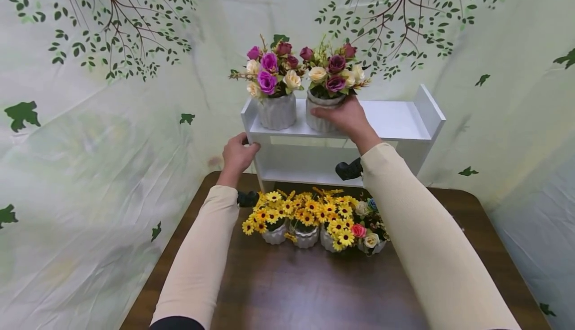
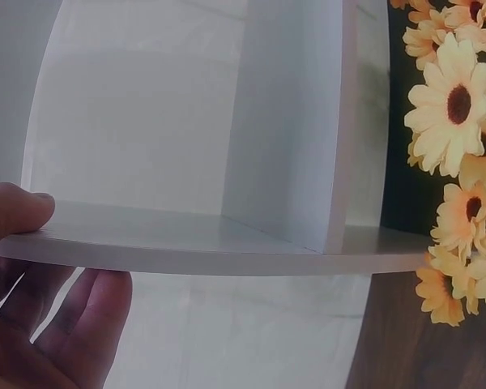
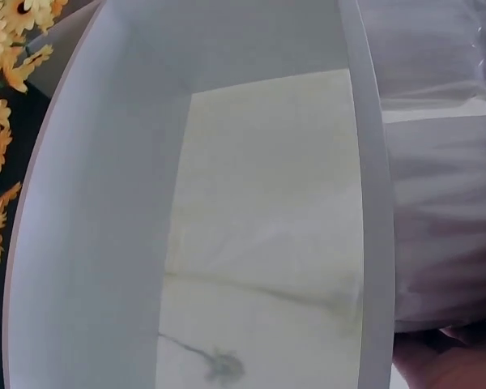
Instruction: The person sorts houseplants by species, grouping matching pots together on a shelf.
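Head view: the right hand curls round a white ribbed ceramic pot of purple and cream roses, upright on the top board of the white wooden two-tier shelf, at 12 o'clock. The left hand pinches the shelf's left end.

Left wrist view: thumb above the board, fingers beneath.

Right wrist view: pot at 3 o'clock; hand mostly cut off.
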`<state>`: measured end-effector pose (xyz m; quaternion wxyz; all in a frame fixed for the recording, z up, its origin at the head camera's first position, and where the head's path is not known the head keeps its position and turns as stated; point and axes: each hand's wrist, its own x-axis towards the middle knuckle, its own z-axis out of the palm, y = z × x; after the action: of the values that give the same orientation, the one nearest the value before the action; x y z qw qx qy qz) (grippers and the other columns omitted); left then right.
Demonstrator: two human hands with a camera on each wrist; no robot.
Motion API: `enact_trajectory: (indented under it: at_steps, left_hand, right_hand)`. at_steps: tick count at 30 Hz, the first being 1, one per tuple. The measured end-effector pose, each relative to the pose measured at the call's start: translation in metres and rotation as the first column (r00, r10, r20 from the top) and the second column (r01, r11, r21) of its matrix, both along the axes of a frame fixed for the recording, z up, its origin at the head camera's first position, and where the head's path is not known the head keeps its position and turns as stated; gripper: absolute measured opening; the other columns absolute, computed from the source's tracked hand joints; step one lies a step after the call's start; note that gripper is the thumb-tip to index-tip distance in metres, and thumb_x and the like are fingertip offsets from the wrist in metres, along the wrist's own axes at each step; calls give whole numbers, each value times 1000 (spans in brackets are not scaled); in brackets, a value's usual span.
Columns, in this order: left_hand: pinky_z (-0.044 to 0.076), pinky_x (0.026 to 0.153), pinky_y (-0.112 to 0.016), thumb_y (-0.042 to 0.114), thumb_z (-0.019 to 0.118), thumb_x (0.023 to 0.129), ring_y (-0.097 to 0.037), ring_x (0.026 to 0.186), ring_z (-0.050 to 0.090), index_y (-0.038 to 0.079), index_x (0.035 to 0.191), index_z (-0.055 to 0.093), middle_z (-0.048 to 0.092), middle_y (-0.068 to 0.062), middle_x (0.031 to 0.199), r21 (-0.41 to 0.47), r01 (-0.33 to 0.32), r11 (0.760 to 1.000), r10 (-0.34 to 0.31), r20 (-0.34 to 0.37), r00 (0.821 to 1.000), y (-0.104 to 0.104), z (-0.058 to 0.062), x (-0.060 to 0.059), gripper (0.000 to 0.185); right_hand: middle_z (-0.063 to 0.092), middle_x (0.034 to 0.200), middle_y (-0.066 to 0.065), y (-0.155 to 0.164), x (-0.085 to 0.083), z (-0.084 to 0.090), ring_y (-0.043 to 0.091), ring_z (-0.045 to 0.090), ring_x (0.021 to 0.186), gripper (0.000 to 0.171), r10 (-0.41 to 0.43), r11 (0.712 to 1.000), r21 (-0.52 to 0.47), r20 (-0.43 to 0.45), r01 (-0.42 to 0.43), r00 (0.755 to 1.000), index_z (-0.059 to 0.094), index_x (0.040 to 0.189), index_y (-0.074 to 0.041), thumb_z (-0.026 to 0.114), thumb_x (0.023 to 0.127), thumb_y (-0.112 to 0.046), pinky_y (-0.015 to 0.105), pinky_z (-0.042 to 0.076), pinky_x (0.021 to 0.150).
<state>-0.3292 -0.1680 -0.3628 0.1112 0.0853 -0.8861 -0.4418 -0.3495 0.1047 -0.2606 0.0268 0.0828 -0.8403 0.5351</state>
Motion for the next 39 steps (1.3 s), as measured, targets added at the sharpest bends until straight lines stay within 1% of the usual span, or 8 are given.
enact_trajectory:
  at_steps: [8, 13, 17, 21, 23, 30, 33, 39]
  left_hand:
    - [49, 100, -50, 25, 60, 87, -34, 117, 63, 6, 126, 65, 68, -15, 127, 2, -7, 1000, 7, -10, 1000, -1, 2, -2, 43]
    - [48, 101, -51, 24, 60, 88, -34, 118, 63, 6, 126, 65, 68, -15, 127, -4, -7, 1000, 7, -12, 1000, -4, 1, -1, 43]
    - [48, 101, -50, 23, 60, 88, -34, 117, 63, 6, 125, 65, 69, -15, 125, -4, -9, 1000, 9, -13, 1000, -2, 1, 1, 41]
    - [50, 98, -50, 22, 59, 88, -34, 115, 63, 5, 127, 64, 68, -15, 127, 18, 5, 1000, -5, 2, 1000, 3, 0, 2, 43]
    - [51, 97, -50, 22, 59, 88, -34, 115, 63, 5, 129, 63, 67, -15, 128, 25, 8, 1000, -8, 9, 1000, 5, 0, 2, 44]
    - [51, 98, -51, 24, 59, 89, -34, 117, 62, 7, 129, 63, 66, -15, 130, 23, -1, 1000, 1, 0, 1000, 3, -2, 1, 44]
    - [50, 98, -51, 24, 59, 88, -34, 117, 62, 7, 127, 64, 67, -15, 128, 5, -14, 1000, 14, -16, 1000, 0, -2, 1, 42]
    - [51, 95, -50, 23, 59, 89, -35, 115, 63, 7, 127, 64, 67, -15, 128, 12, 9, 1000, -9, -6, 1000, 1, 0, 1, 42]
  right_hand:
    - [27, 163, 17, 19, 13, -6, 30, 29, 151, 113, -16, 991, 134, -25, 20, 1000, 0, 160, -14, 76, 82, -44, 48, 29, 121]
    - [42, 154, 19, 48, 36, -24, 34, 37, 145, 93, -28, 984, 166, -179, 59, 984, 15, 159, -13, 71, 88, -33, 53, 34, 116]
    - [61, 134, 18, 83, 64, -48, 30, 55, 127, 56, -18, 987, 144, -383, 79, 924, 47, 142, -3, 67, 92, -16, 46, 45, 107]
    - [72, 103, 18, 129, 97, -86, 5, 62, 97, 22, 7, 976, 181, -573, 118, 820, 69, 110, 3, 67, 88, -1, 18, 49, 89]
    - [72, 91, 16, 152, 113, -108, -8, 57, 85, 14, 25, 965, 224, -589, 134, 808, 72, 99, 1, 68, 86, 3, 8, 45, 77]
    - [71, 88, 3, 218, 152, -180, -4, 54, 69, 7, 50, 891, 452, -165, 31, 985, 70, 98, -12, 65, 95, -15, 22, 44, 57]
    - [71, 91, 5, 233, 154, -207, 2, 57, 71, 15, 7, 896, 444, 8, -9, 1000, 69, 103, -8, 62, 97, -20, 24, 46, 59]
    - [71, 99, 13, 241, 156, -248, 0, 59, 75, 24, -49, 929, 371, 158, -13, 986, 66, 110, 2, 61, 97, -18, 24, 49, 63]
